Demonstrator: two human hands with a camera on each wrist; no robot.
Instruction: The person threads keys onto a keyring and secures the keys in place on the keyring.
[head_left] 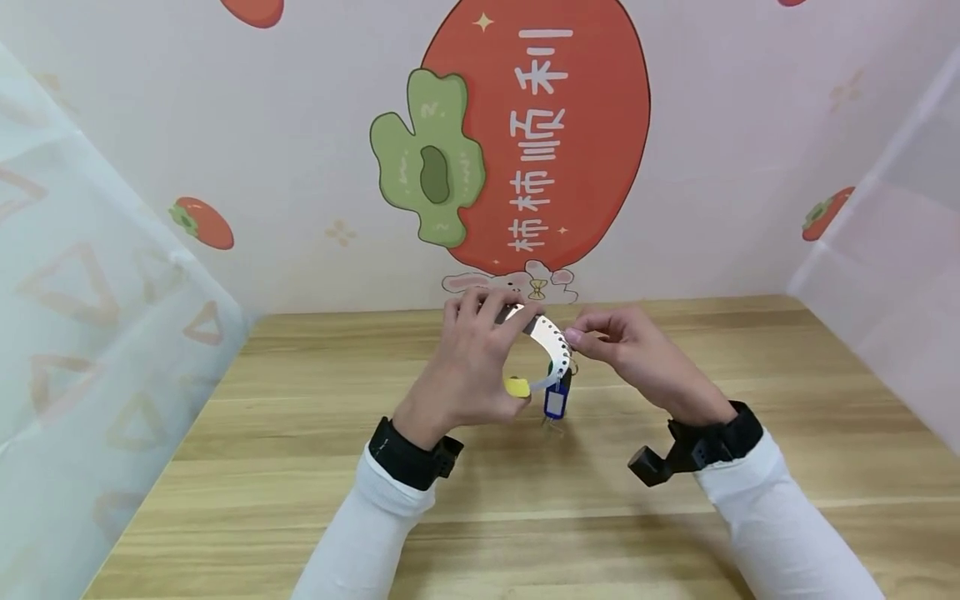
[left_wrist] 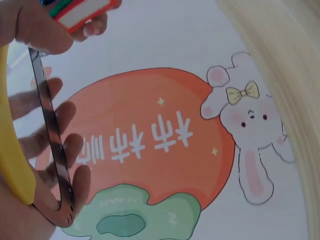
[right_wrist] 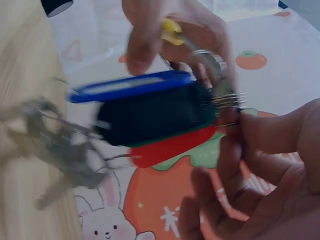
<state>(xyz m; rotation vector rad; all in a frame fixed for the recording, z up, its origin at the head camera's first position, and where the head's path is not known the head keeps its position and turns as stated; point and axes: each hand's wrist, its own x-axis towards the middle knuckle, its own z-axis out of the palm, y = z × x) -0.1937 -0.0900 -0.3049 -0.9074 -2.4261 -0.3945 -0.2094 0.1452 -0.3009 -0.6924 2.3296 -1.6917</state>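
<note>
My left hand (head_left: 472, 358) grips a curved metal band (head_left: 552, 343) with a row of small holes and a yellow end piece (head_left: 517, 387). Its fingers spread along the band's top, with the thumb below. Colored key tags hang from the band's right side: a blue tag (right_wrist: 132, 86), a dark green tag (right_wrist: 157, 114) and a red tag (right_wrist: 175, 145). Blurred keys (right_wrist: 65, 145) dangle from them. My right hand (head_left: 637, 354) pinches at the small metal rings (right_wrist: 229, 101) by the band's edge, its other fingers loosely curled.
The wooden table (head_left: 300, 467) lies beneath both hands. Behind it rises a printed backdrop (head_left: 712, 150) with a large persimmon and a rabbit. White sheets (head_left: 90, 250) close in the sides. Each wrist wears a black strap (head_left: 408, 454) with a camera.
</note>
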